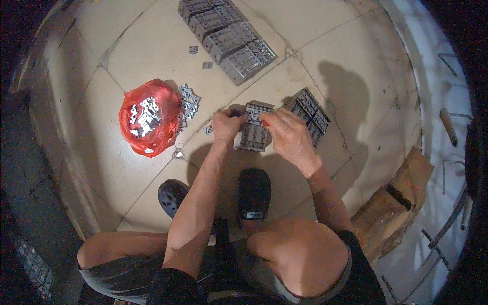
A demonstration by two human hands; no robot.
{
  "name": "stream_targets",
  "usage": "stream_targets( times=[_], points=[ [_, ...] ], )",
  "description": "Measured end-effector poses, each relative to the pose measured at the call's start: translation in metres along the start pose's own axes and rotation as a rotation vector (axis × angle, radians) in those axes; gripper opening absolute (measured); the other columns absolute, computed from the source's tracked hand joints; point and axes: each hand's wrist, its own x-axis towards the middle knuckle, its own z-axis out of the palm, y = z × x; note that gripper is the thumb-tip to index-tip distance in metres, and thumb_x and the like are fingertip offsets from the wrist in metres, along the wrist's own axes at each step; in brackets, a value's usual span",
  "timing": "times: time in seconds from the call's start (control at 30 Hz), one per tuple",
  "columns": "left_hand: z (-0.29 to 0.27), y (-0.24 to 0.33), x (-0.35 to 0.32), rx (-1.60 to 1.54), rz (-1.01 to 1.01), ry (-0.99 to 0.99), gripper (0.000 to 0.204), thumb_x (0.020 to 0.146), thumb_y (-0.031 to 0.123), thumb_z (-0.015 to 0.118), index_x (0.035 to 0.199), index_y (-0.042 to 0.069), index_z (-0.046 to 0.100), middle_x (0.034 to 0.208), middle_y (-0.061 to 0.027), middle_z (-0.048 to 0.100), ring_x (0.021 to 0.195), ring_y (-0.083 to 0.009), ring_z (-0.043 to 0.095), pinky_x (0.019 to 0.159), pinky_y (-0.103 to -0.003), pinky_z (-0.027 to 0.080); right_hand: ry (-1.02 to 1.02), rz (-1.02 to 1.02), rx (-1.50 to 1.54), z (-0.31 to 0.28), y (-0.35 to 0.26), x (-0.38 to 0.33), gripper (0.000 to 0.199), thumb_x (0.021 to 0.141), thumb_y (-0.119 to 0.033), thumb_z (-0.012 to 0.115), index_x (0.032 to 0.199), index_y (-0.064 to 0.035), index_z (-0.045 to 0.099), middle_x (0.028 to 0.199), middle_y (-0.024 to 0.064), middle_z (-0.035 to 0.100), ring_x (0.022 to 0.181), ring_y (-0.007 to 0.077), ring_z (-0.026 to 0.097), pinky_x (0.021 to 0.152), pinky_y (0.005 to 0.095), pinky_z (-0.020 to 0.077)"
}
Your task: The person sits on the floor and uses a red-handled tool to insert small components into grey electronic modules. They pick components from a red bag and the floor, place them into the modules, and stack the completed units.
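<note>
A grey rectangular box-like casing (252,136) with slots and a row of small holes along its far end rests on the tiled floor in front of me. My left hand (227,126) is closed at its upper left edge, thumb and fingers pressed against the casing. On the opposite side my right hand (291,133) is pinched over the upper right part, with a small reddish spot at the fingertips. Whatever lies between those fingertips is too small to make out. Just right of that hand, another group of grey casings (310,114) is partly covered by it.
A red plastic bag (133,101) full of small metallic pieces stands at the left, with loose grey plates (188,104) beside it. Farther off lies a long row of grey casings (229,38). Torn cardboard (386,216) is at the right, beside my shoe (254,190).
</note>
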Motion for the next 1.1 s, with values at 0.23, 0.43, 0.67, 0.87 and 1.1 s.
stream_targets(
  times=[0.23,0.43,0.67,0.87,1.1],
  points=[
    [0.001,-0.001,0.003,0.094,0.040,0.009,0.019,0.082,0.007,0.080,0.099,-0.001,0.078,0.085,-0.0065,0.075,0.068,-0.0133,0.066,0.061,-0.029,0.054,-0.064,0.025,-0.054,-0.002,-0.012,0.009,0.028,0.081,0.002,0.066,0.109,-0.0003,0.065,0.097,0.0181,0.070,0.093,0.0383,0.070,0.082,0.0462,0.0571],
    [0.000,-0.004,0.011,0.108,-0.013,0.010,0.015,0.080,0.005,0.080,0.093,-0.002,0.078,0.079,-0.0069,0.073,0.068,-0.0145,0.067,0.063,-0.031,0.056,-0.046,0.338,-0.070,0.002,-0.005,0.045,0.021,0.087,-0.002,0.068,0.108,0.0019,0.067,0.090,0.0254,0.071,0.085,0.0433,0.071,0.075,0.0484,0.0565],
    [-0.001,0.009,-0.009,0.222,0.191,0.095,0.023,0.075,0.015,0.084,0.091,0.000,0.079,0.081,-0.0138,0.077,0.072,-0.0238,0.073,0.069,-0.038,0.057,-0.141,0.455,0.625,0.014,0.016,0.026,0.023,0.094,-0.009,0.072,0.115,0.0002,0.072,0.089,0.0151,0.076,0.078,0.0243,0.074,0.072,0.0336,0.0586],
    [0.003,0.000,-0.020,0.211,0.190,0.126,0.026,0.082,0.012,0.082,0.100,-0.004,0.074,0.087,-0.0121,0.077,0.078,-0.0213,0.072,0.073,-0.036,0.057,0.077,0.656,0.900,0.062,0.034,-0.009,0.011,0.097,-0.009,0.071,0.101,0.0000,0.076,0.094,0.0081,0.077,0.080,0.0136,0.072,0.072,0.0266,0.0581],
    [0.010,-0.009,-0.048,-0.135,0.128,0.022,0.043,0.079,0.006,0.081,0.118,-0.004,0.067,0.106,-0.0159,0.076,0.098,-0.0216,0.074,0.087,-0.034,0.057,0.223,0.454,0.650,0.075,0.038,-0.013,0.014,0.090,-0.001,0.075,0.103,-0.0002,0.074,0.104,0.0082,0.077,0.088,0.0141,0.072,0.079,0.0305,0.0581]
  ],
)
